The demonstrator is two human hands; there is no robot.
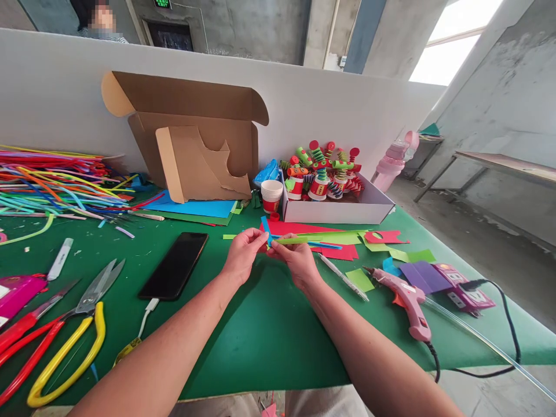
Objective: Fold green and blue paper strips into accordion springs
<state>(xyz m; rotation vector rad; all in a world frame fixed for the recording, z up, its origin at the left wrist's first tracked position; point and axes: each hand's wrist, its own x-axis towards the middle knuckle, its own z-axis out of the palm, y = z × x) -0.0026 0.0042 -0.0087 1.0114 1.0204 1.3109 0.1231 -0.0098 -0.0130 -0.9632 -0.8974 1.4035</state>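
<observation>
Here, scissors (92,296) lie on the green surface (260,347) at near left, with a pink glue gun (406,292) at right. Farther in, above the surface's middle, the left grip (242,252) pinches a blue paper strip (265,226), the right grip (299,260) a green paper strip (292,240). Beyond stand stacked cups (271,193) beside a white box (336,213).

The left hand (244,255) and right hand (300,260) pinch a blue strip (265,225) and green strip (294,240). A glue gun (407,291) lies on the counter (260,341).

A bright window (447,58) glows near a patchy grey wall (506,92), a table (508,164) standing on the grey floor (438,231).
</observation>
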